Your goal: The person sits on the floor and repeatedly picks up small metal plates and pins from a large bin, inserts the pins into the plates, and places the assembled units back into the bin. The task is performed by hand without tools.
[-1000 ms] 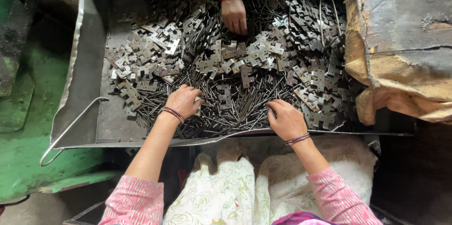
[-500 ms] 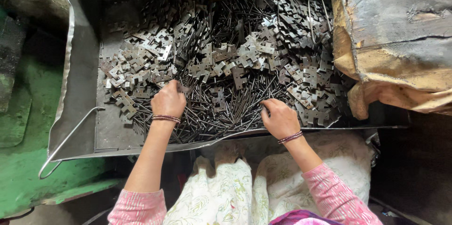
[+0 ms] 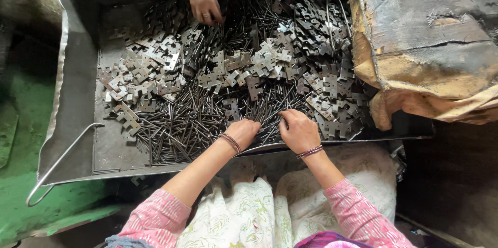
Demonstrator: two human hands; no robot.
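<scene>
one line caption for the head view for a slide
Left hand and right hand rest on thin dark metal pins in a grey sheet-metal tray.

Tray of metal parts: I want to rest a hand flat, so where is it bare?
Bare tray floor lies at the left, between the side wall and the thin rods. The middle and right are crowded with hinge plates, around both hands.

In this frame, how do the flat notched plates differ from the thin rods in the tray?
The notched plates are flat, broad, pale grey pieces with cut-out edges; the thin rods are long, narrow and darker. The plates lie mostly toward the tray's far side and flanks, the rods nearer, where the left hand and right hand rest. Both are metal and loosely heaped.
</scene>
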